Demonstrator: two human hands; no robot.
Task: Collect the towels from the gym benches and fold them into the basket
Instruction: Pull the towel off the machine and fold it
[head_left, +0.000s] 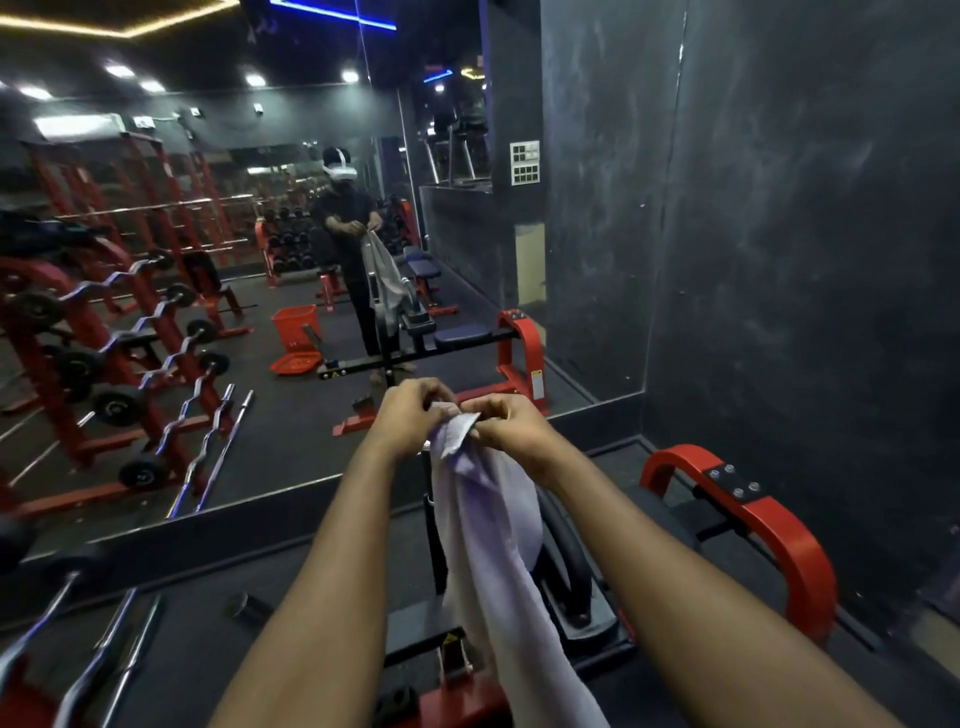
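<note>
A pale lilac towel (485, 525) hangs down in front of me, bunched at its top edge. My left hand (413, 413) and my right hand (506, 418) are both raised at chest height and pinch that top edge close together. The towel's lower part drapes over a black and red gym machine (566, 582) below my arms. A red basket (295, 323) shows only as a reflection in the wall mirror, standing on the floor beside my reflected legs.
A large wall mirror (208, 260) fills the wall ahead and reflects me, a blue padded bench (460, 335) and racks of curl bars (156, 332). A red curved machine frame (763, 525) stands at my right by the dark wall. Loose barbells (98, 654) lie at lower left.
</note>
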